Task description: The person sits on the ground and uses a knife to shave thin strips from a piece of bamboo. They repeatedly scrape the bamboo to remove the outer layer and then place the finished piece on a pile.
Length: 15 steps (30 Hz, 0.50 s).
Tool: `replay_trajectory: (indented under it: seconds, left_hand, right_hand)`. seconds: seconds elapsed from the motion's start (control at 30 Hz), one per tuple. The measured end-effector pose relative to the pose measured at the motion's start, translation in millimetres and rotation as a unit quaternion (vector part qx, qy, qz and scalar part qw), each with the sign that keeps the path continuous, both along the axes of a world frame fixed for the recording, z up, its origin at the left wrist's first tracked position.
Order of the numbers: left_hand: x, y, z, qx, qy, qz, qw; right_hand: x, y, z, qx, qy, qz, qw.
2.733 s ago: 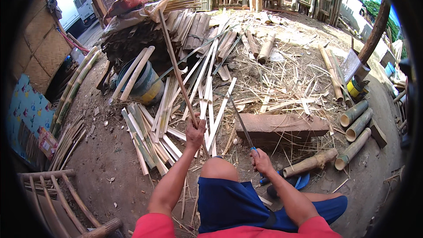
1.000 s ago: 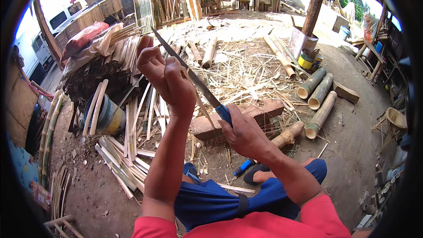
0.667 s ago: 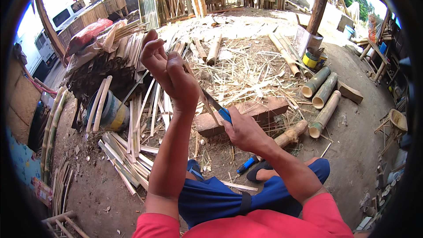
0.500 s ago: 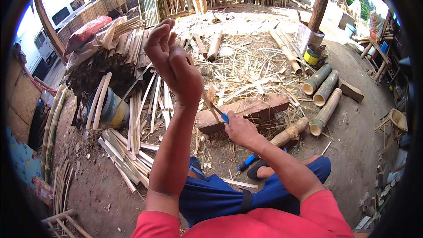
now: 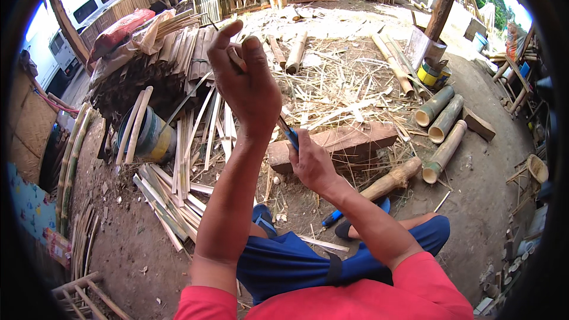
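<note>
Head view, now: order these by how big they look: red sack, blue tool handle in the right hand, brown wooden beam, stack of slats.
1. Stack of slats
2. Brown wooden beam
3. Red sack
4. Blue tool handle, partly hidden by the right hand

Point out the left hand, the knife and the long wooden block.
Left hand (image 5: 249,88): head view, hand's middle.
Knife (image 5: 291,136): head view, blue handle.
Long wooden block (image 5: 363,137): head view, right half.
</note>
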<state>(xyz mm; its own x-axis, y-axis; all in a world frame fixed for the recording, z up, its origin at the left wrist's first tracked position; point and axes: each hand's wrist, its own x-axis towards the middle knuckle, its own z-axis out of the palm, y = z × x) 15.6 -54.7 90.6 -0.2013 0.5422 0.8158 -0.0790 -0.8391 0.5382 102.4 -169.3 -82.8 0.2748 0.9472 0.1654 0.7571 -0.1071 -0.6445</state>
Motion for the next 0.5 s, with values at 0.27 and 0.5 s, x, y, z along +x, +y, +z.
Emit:
replay_trajectory:
  seconds: [0.27, 0.5]
  left_hand:
    - [-14, 19, -42, -0.187, -0.086, -0.063, 0.976]
    - [-11, 48, -59, -0.112, -0.090, -0.015, 0.989]
  right_hand:
    - [15, 15, -63, -0.126, 0.065, -0.010, 0.990]
    - [16, 15, -133, -0.187, 0.040, -0.092, 0.977]
